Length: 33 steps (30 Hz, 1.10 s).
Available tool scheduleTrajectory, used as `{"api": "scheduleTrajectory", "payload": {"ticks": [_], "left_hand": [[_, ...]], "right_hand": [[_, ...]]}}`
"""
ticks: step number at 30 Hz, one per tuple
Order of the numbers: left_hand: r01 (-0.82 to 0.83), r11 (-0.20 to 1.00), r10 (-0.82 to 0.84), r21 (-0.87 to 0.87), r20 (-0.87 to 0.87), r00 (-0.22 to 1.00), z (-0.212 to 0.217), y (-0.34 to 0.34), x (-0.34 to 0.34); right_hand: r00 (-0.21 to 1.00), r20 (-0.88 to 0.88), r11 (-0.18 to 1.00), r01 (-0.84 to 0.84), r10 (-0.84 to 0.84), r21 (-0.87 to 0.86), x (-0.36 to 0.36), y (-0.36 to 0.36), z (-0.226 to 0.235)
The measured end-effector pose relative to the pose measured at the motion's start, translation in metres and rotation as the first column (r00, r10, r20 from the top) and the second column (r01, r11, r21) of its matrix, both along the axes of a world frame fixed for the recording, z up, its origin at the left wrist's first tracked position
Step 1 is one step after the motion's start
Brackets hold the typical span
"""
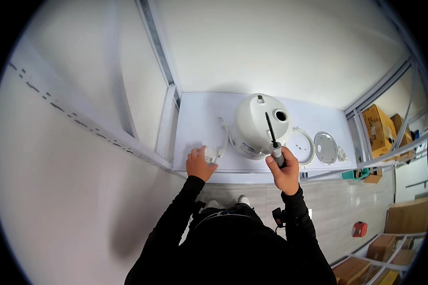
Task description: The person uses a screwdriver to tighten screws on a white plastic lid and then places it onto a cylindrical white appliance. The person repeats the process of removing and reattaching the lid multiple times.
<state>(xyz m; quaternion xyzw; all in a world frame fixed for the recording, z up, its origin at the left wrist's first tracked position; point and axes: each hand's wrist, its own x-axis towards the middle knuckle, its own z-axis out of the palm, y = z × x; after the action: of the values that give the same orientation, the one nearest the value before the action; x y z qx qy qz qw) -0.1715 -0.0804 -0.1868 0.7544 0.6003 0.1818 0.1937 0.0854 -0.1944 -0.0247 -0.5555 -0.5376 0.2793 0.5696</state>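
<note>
We find the rounded white appliance housing on the counter, between the hands. The right hand has its fingers closed round the screwdriver, whose shaft points up across the housing. The left hand has its fingers curled over a white part; whether they grip it, we cannot tell. As to progress, we judge it partial: the white ring and perforated disc lie loose beside the housing, unfitted.
</note>
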Motion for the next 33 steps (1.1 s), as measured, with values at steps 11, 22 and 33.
{"api": "scheduleTrajectory", "payload": {"ticks": [11,22,33], "left_hand": [[-0.016,0.972,-0.041,0.234,0.237,0.971,0.008,0.012,-0.010],[0.451,0.833,-0.554,0.321,0.503,0.664,0.150,-0.016,0.035],[0.464,0.863,-0.497,0.199,0.506,0.706,0.162,-0.052,0.099]], "right_hand": [[0.997,0.001,0.997,0.080,-0.080,0.005,-0.009,-0.010,0.001],[0.949,0.300,0.962,-0.169,0.100,0.214,-0.015,0.001,-0.006],[0.972,0.215,0.989,-0.118,0.096,0.090,0.042,-0.020,-0.012]]}}
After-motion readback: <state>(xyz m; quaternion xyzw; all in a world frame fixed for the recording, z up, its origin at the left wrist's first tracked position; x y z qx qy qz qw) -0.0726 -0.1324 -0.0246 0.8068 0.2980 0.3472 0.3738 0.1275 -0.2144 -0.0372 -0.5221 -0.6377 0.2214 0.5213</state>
